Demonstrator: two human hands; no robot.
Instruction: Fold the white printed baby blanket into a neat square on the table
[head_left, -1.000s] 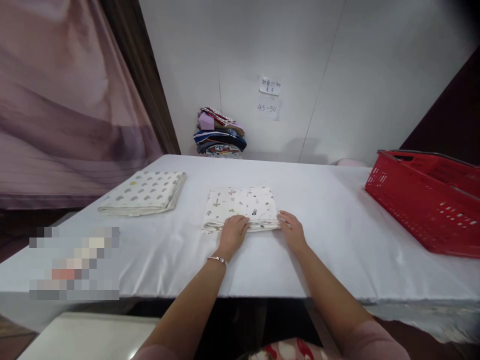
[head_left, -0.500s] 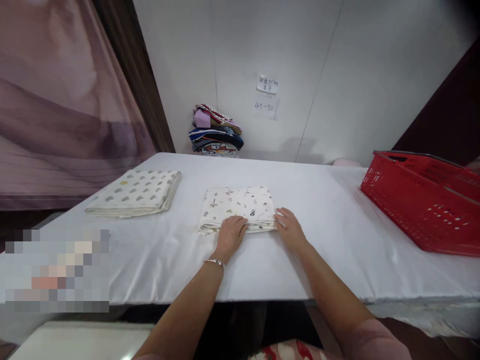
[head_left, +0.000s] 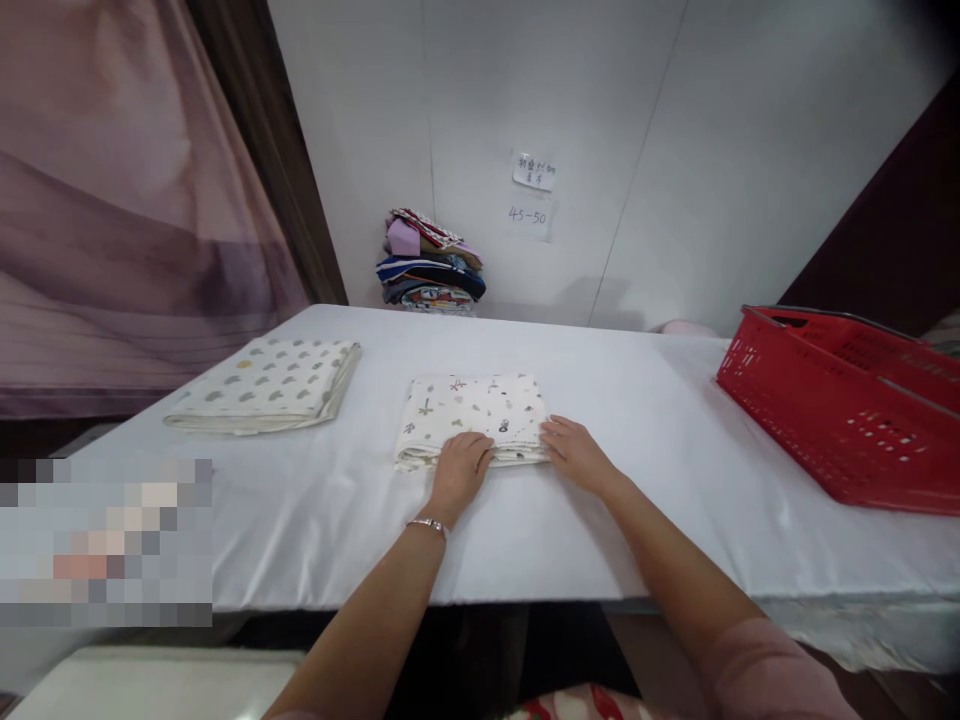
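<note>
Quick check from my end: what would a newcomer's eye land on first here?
Probably the bright red basket at the table's right end, the boldest colour in view. Next, the small-print folded cloth at the middle, with the left hand on its near edge and the right hand at its right corner.

A pale grey panelled wall (head_left: 570, 100) with thin vertical seams stands behind the long counter covered in shiny white cloth (head_left: 637, 400). Draped pinkish-purple fabric (head_left: 112, 200) hangs at left beside a dark brown curtain (head_left: 277, 150); soft light dulls toward the upper right.
</note>
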